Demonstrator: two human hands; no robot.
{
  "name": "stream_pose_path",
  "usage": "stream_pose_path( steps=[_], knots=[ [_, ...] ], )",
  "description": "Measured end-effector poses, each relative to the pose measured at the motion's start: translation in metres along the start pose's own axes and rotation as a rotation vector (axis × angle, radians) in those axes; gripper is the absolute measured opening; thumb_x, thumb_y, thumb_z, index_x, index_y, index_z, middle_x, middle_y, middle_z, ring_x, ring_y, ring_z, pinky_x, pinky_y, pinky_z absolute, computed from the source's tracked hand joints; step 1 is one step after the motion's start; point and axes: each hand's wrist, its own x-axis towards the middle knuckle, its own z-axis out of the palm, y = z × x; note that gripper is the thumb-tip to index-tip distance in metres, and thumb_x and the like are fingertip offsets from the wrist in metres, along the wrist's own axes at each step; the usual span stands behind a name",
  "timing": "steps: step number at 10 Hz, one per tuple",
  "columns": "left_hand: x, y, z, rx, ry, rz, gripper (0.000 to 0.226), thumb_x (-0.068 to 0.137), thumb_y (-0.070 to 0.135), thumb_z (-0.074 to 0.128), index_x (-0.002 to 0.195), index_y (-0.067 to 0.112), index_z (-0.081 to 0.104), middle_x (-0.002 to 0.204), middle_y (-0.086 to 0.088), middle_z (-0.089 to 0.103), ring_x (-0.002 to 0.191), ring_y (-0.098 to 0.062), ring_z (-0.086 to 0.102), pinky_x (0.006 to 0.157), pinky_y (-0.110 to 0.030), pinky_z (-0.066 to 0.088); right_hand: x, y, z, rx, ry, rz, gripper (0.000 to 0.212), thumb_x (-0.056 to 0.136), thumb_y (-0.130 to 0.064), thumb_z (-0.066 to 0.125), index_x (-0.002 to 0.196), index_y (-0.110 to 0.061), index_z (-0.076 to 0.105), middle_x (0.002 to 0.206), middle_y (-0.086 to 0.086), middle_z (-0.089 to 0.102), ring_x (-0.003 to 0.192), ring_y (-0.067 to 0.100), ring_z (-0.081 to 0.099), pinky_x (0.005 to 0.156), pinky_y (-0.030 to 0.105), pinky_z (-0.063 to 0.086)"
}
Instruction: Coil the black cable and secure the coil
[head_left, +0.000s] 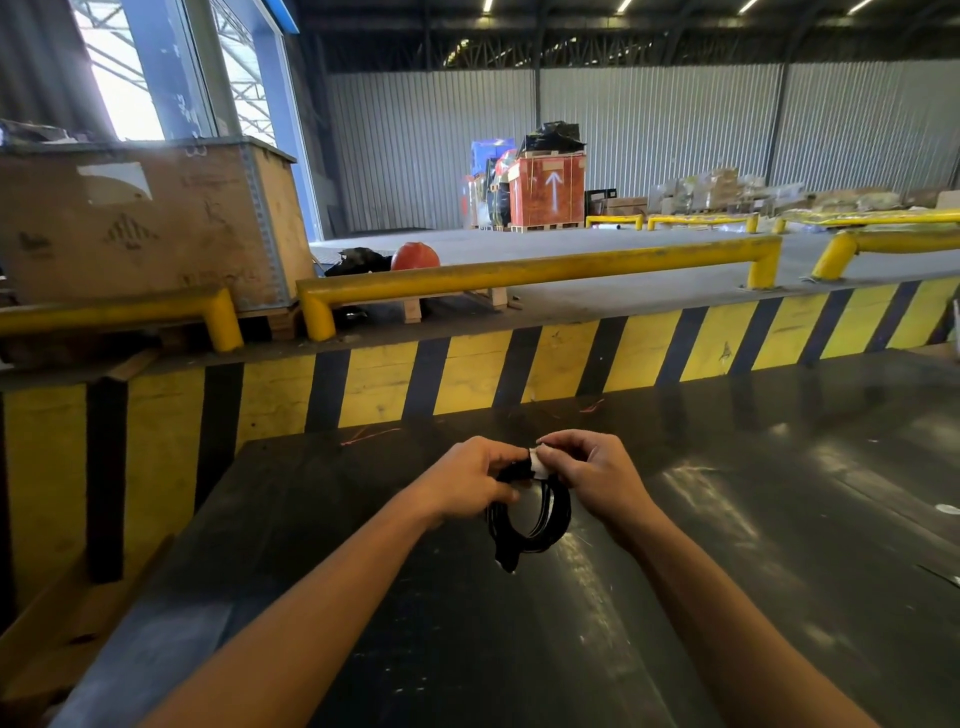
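Observation:
The black cable (524, 540) is wound into a small round coil that hangs just above the dark table (727, 597), with a black plug end dangling at its lower left. My left hand (467, 480) grips the top left of the coil. My right hand (592, 475) pinches a white strip (538, 464) wrapped around the top of the coil, between the two hands. The fingers hide where the strip ends.
Thin pink threads (369, 434) lie on the table's far edge. Behind it runs a yellow and black striped wall (467, 374) topped by yellow guard rails (519, 273). A large wooden crate (145, 223) stands at the left, and stacked goods at the far back.

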Motion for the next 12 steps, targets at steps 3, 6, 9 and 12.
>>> stream_pose_path(
  steps=[3,6,9,12],
  knots=[
    [-0.002,-0.036,0.012,-0.488,0.145,-0.180,0.029,0.081,0.012,0.070,0.104,0.028,0.063,0.103,-0.003,0.069,0.091,-0.013,0.068,0.069,-0.026,0.056,0.005,0.017,-0.003,0.328,0.032,0.230,0.011,0.090,-0.015,0.060,0.083,-0.016,0.069,0.058,-0.007,0.061,0.049,0.003,0.052,0.058,0.023,0.048],
    [0.026,-0.123,0.073,-0.567,0.320,-0.531,0.026,0.077,0.008,0.075,0.099,0.008,0.061,0.104,-0.015,0.066,0.090,-0.022,0.068,0.067,-0.036,0.060,0.011,0.118,0.018,0.171,0.037,0.547,0.018,0.090,-0.007,0.060,0.106,0.001,0.059,0.066,0.005,0.054,0.047,0.011,0.043,0.045,0.023,0.035],
    [0.033,-0.226,0.149,-0.352,0.153,-0.954,0.021,0.081,0.009,0.070,0.099,0.011,0.059,0.101,-0.010,0.062,0.085,-0.018,0.063,0.068,-0.032,0.059,-0.009,0.262,0.064,0.059,-0.200,0.963,0.045,0.086,-0.005,0.061,0.128,-0.007,0.048,0.105,0.012,0.062,0.067,0.014,0.057,0.047,0.022,0.042],
    [0.046,-0.240,0.155,-0.193,0.054,-0.945,0.063,0.085,0.021,0.067,0.139,0.011,0.035,0.131,-0.014,0.050,0.112,-0.024,0.054,0.088,-0.032,0.049,0.004,0.256,0.058,-0.091,-0.338,0.943,0.044,0.087,-0.015,0.063,0.129,-0.007,0.048,0.106,0.012,0.062,0.073,0.016,0.060,0.055,0.022,0.045]
  ],
)
